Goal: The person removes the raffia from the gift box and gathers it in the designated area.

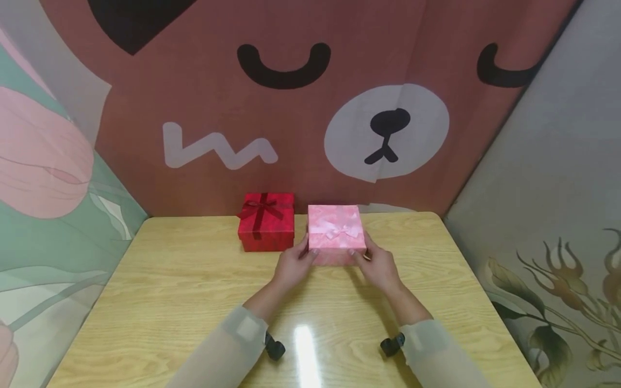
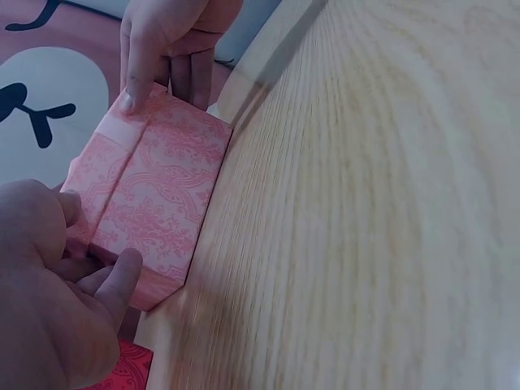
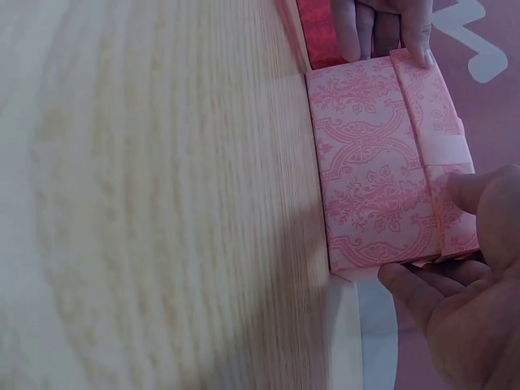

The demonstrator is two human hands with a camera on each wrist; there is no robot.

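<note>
at the back of the tabletop, left hand and right hand fingers pinch a pink box beside a red box.

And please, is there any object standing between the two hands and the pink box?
Nothing visible does: the left hand and the right hand hold the pink box directly, one at each side. The red box stands to its left, not between it and either hand.
</note>
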